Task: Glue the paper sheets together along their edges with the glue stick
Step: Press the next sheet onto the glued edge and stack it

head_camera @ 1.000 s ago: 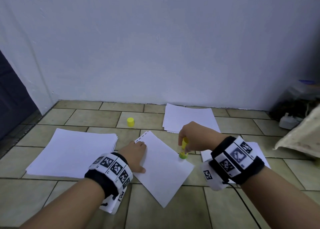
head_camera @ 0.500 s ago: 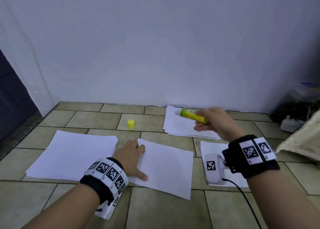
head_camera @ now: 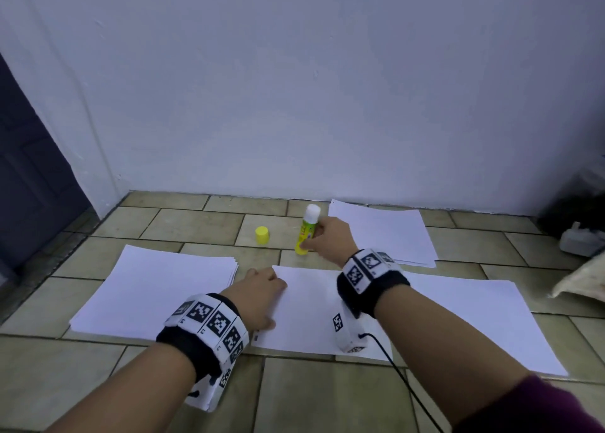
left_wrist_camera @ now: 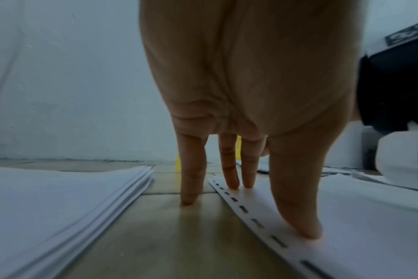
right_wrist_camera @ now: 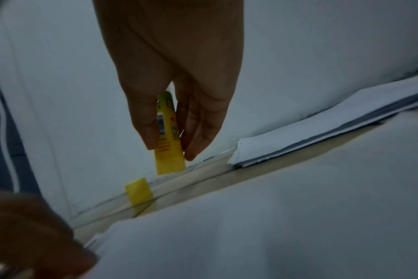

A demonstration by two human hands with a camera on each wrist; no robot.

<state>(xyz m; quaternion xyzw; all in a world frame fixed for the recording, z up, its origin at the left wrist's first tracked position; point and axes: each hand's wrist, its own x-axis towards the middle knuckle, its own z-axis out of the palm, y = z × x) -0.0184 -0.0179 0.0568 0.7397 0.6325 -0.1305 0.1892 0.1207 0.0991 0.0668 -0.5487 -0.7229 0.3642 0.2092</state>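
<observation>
The right hand (head_camera: 327, 239) pinched the yellow plastic glue stick (head_camera: 306, 233) between thumb and fingers, holding it upright with its white glue tip (head_camera: 312, 210) pointing up and its base at or just above the beige tiled floor (head_camera: 183, 223); whether it touched the tile could not be told. In the right wrist view the fingers (right_wrist_camera: 198, 132) lay along the label side of the tube (right_wrist_camera: 168, 136) and the thumb on the other side.

The small yellow cap (head_camera: 262, 235) stood on the floor just left of the glue stick, apart from it. A white sheet of paper with a row of dark dashes along its left edge (head_camera: 307, 305) lay in front of the person. The left hand (head_camera: 258, 297) rested on that sheet near its left edge, fingers straight and spread, holding nothing. In the left wrist view the thumb (left_wrist_camera: 296, 207) and two fingertips pressed on the dashed margin (left_wrist_camera: 246, 209), while one finger (left_wrist_camera: 191, 181) touched the bare tile beside it.

To the left lay a thick stack of white sheets (head_camera: 154, 292), close to the left hand but not touching it. Another white stack (head_camera: 383, 233) lay against the pale wall (head_camera: 294, 89) behind the right hand, and a large white sheet (head_camera: 474, 321) lay at the right, beneath the right forearm. Both wrists wore black bands with black-and-white marker tags (head_camera: 209, 321).
</observation>
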